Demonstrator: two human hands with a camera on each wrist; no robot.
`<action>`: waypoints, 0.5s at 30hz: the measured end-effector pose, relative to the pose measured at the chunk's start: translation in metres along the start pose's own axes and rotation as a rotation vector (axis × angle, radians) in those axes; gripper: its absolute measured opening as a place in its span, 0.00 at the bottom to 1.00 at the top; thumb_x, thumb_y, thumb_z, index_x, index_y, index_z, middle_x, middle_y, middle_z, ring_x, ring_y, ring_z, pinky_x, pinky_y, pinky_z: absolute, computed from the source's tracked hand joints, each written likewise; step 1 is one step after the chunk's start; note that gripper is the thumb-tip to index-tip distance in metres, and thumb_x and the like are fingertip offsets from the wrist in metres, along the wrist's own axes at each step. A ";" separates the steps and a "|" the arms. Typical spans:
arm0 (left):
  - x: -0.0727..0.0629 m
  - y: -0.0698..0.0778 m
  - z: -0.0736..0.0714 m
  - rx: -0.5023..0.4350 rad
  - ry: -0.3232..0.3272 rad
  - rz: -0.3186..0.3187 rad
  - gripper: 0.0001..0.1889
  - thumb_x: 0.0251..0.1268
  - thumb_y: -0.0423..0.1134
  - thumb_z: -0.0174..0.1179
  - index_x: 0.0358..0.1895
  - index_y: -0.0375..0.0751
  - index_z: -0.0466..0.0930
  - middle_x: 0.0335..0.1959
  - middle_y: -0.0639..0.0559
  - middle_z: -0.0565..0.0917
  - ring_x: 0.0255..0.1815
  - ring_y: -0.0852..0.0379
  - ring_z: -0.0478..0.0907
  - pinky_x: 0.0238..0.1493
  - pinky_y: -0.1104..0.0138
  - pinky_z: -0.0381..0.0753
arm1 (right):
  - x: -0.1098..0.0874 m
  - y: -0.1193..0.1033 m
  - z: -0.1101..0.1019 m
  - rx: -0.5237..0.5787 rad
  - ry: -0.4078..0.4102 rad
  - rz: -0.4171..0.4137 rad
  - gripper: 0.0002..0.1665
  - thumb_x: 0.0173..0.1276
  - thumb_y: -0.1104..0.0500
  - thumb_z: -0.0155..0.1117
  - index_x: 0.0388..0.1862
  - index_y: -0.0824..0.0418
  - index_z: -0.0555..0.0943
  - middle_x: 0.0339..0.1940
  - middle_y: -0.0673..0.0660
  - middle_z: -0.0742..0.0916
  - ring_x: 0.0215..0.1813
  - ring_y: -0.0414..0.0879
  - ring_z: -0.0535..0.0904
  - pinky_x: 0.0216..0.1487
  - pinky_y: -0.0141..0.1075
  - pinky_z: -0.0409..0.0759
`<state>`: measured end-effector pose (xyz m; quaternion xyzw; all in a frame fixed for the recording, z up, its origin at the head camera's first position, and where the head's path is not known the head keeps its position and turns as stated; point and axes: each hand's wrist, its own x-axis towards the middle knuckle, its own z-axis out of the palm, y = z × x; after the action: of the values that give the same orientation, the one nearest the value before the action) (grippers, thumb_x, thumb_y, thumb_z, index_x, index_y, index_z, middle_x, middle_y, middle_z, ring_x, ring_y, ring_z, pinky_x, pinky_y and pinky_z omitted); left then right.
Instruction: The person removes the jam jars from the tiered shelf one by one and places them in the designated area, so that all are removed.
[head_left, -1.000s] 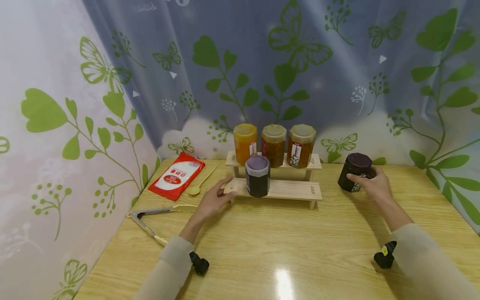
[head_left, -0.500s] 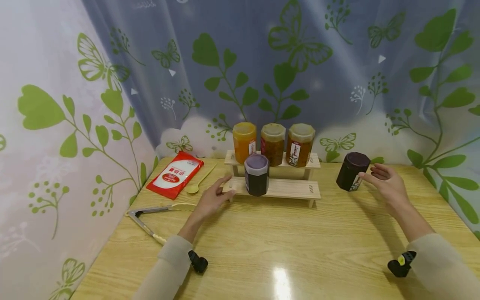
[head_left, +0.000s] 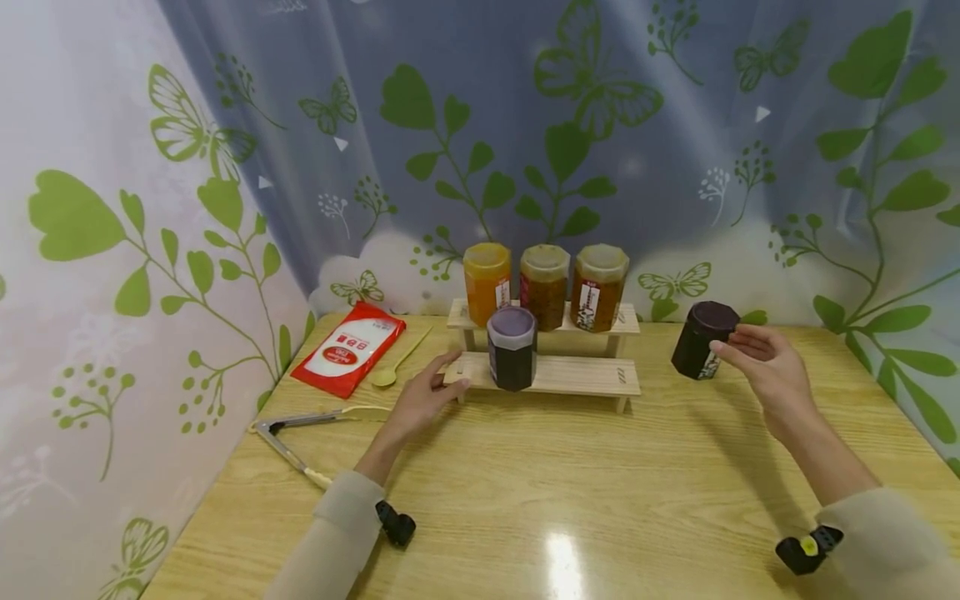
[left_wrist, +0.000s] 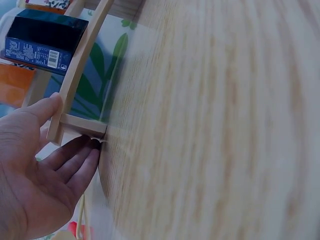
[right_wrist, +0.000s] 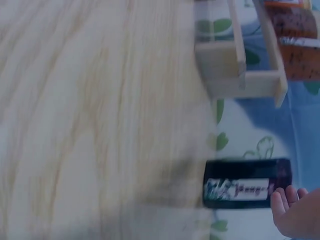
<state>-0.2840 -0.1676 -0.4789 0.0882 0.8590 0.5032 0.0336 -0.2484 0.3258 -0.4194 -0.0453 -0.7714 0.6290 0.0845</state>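
A two-tier wooden stand [head_left: 577,375] is at the middle of the table. My left hand [head_left: 417,406] holds its lower left end, the thumb against the step and the fingers round by the leg in the left wrist view. On the lower step stands a dark jar [head_left: 513,354] with a purple-grey lid. Three jars line the upper step: an orange jar [head_left: 488,283], a brown jar [head_left: 544,287] and an amber-brown jar [head_left: 600,287]. Right of the stand, another dark jar [head_left: 701,340] stands upright. My right hand [head_left: 776,375] is at its right side, thumb by the label, fingertips near the lid.
To the left lie a red and white packet [head_left: 350,350], a yellow spoon [head_left: 393,367] and metal tongs [head_left: 288,442] with pale tips, spread apart. A leaf-patterned curtain [head_left: 652,108] hangs behind the table [head_left: 480,500].
My right hand drew back to the right from the dark jar, its fingers loosening, then came slightly closer again. The jar stays in place. My left hand stays on the stand.
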 end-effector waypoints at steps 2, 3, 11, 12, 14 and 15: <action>0.001 0.000 0.000 -0.001 0.000 0.002 0.32 0.75 0.52 0.64 0.79 0.65 0.66 0.48 0.46 0.90 0.42 0.54 0.83 0.38 0.63 0.74 | -0.003 -0.004 0.006 0.055 -0.014 -0.022 0.31 0.73 0.54 0.71 0.70 0.53 0.70 0.55 0.40 0.77 0.53 0.31 0.73 0.50 0.19 0.72; 0.001 -0.001 0.000 0.000 0.000 0.002 0.32 0.75 0.52 0.64 0.79 0.65 0.66 0.49 0.46 0.90 0.43 0.54 0.83 0.38 0.63 0.74 | -0.004 -0.006 0.009 0.069 -0.026 -0.033 0.30 0.73 0.54 0.72 0.69 0.52 0.70 0.56 0.41 0.77 0.54 0.31 0.74 0.51 0.19 0.72; 0.000 -0.001 0.000 0.000 0.011 0.004 0.33 0.75 0.52 0.64 0.80 0.63 0.66 0.62 0.43 0.85 0.58 0.50 0.84 0.54 0.56 0.81 | -0.010 -0.015 0.039 -0.003 -0.136 -0.101 0.29 0.76 0.52 0.68 0.70 0.51 0.69 0.57 0.40 0.78 0.58 0.32 0.73 0.53 0.20 0.72; 0.000 -0.001 0.000 -0.001 0.011 0.005 0.33 0.75 0.52 0.64 0.80 0.62 0.66 0.63 0.42 0.84 0.60 0.49 0.83 0.56 0.54 0.81 | -0.010 -0.016 0.043 0.017 -0.153 -0.106 0.27 0.77 0.53 0.68 0.69 0.50 0.69 0.57 0.40 0.78 0.59 0.33 0.73 0.54 0.20 0.73; 0.000 -0.001 0.000 -0.009 0.008 0.003 0.33 0.75 0.52 0.64 0.80 0.61 0.66 0.65 0.41 0.83 0.62 0.47 0.82 0.58 0.51 0.80 | -0.012 -0.018 0.051 0.053 -0.184 -0.115 0.25 0.77 0.55 0.67 0.67 0.48 0.70 0.57 0.41 0.78 0.59 0.34 0.74 0.54 0.21 0.74; -0.001 -0.001 0.000 -0.012 0.006 0.001 0.33 0.75 0.52 0.64 0.80 0.61 0.66 0.65 0.41 0.82 0.63 0.47 0.82 0.59 0.51 0.80 | -0.012 -0.019 0.055 0.071 -0.198 -0.117 0.24 0.77 0.56 0.67 0.67 0.49 0.70 0.57 0.41 0.78 0.60 0.35 0.74 0.55 0.21 0.75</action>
<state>-0.2835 -0.1681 -0.4794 0.0870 0.8560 0.5086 0.0312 -0.2462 0.2663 -0.4125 0.0653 -0.7547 0.6512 0.0461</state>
